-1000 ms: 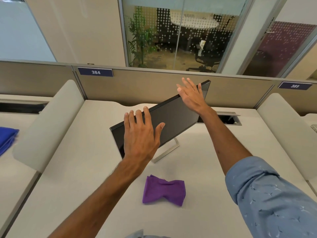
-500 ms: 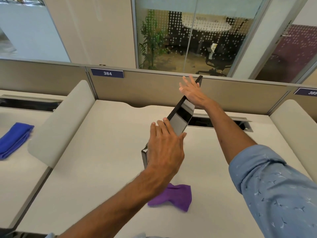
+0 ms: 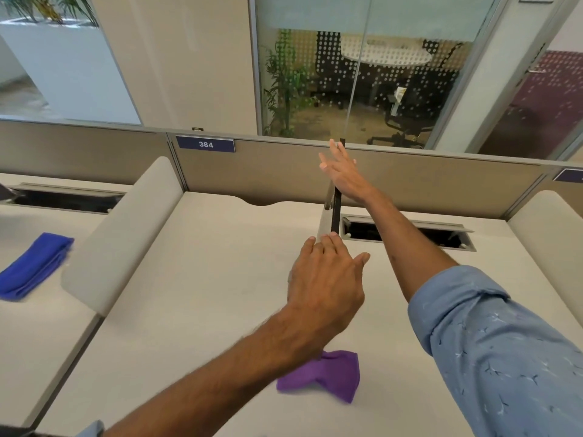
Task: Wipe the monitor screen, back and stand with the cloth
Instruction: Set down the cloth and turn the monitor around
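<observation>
Monitor: The monitor stood on the desk edge-on to me, showing only a thin dark strip that ran away toward the partition. Neither screen nor back faced me.
Left hand: My left hand lay open at the near end, fingers straight and thumb spread to the right, gripping nothing. I judged it was there to steer that end.
Right hand: My right hand was open too, flat against the far end near the partition's top. It pressed rather than held.
Reason: Two flat hands at opposite ends suited swinging the panel round on its foot, I judged, to bring a side toward me for wiping.
Stand: Mostly hidden behind my left hand; I could not tell how it sat.
Cloth: The purple cloth lay crumpled on the desk close to me, partly under my left forearm and in neither hand, so no wiping was under way.
Nearby: A cable opening sat just right of the monitor.
Further out: A folded blue cloth lay on the neighbouring desk, beyond the rounded side panel.
</observation>
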